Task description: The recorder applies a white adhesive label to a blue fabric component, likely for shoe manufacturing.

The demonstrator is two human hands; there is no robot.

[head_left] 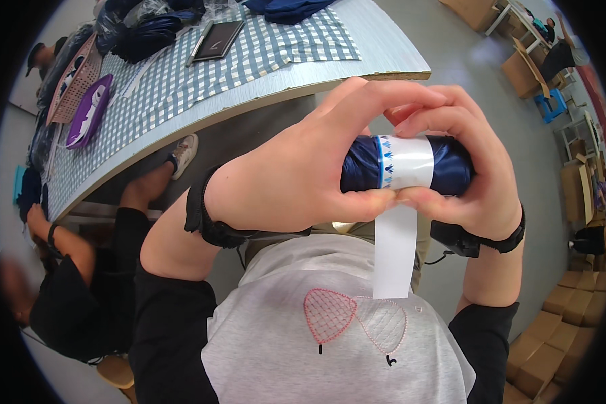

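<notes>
A glossy navy blue roll [452, 168], its exact kind unclear, lies sideways between my two hands in front of my chest. Around its middle runs a white paper band [411, 161] with a blue edge and small blue motifs. One white end of the strip [394, 256] hangs down below the roll. My left hand [303, 155] grips the roll's left end, thumb along the lower side of the band. The right end sits in my right hand [478, 161], whose thumb meets the left thumb under the band. Fingers of both hands arch over the top.
Ahead and left stands a table [397, 57] with a checked cloth [276, 47], a dark notebook-like item [222, 39], a purple case [91, 111], a pink basket [77, 81] and navy bundles [145, 40]. A co-worker [81, 289] sits at left. Cardboard boxes [552, 330] line the right.
</notes>
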